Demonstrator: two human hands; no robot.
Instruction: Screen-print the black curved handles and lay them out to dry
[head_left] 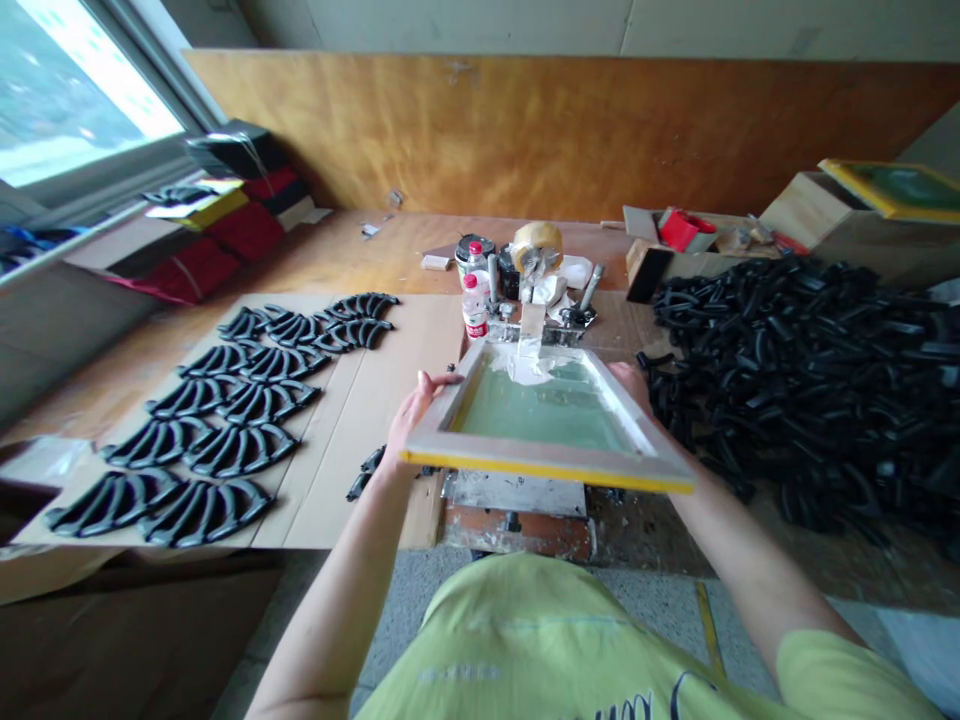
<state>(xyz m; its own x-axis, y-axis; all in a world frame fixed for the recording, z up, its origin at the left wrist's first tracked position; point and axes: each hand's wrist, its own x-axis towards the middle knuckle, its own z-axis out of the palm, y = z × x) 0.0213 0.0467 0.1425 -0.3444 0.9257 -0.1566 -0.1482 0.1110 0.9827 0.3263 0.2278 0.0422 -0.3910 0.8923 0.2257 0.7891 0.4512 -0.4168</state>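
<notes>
A screen printing frame [660, 455] with a green mesh and a yellow near edge is tilted in front of me, over a small metal base [517, 492]. A clamp stand [531, 325] meets its far side. My left hand [420, 408] is closed at the frame's left side, with fingers on the edge. At the right side, my right hand [632, 385] grips the frame, its fingers mostly hidden. White residue lies at the far end of the mesh. Some black curved parts [367, 474] lie beside my left wrist.
Several fan-shaped sets of black parts [236, 450] lie in rows on cardboard [367, 400] at left. A large heap of black parts [817, 390] covers the right side. Bottles [474, 310], a tape roll [537, 240] and cans stand behind the frame. Boxes [247, 235] sit by the window.
</notes>
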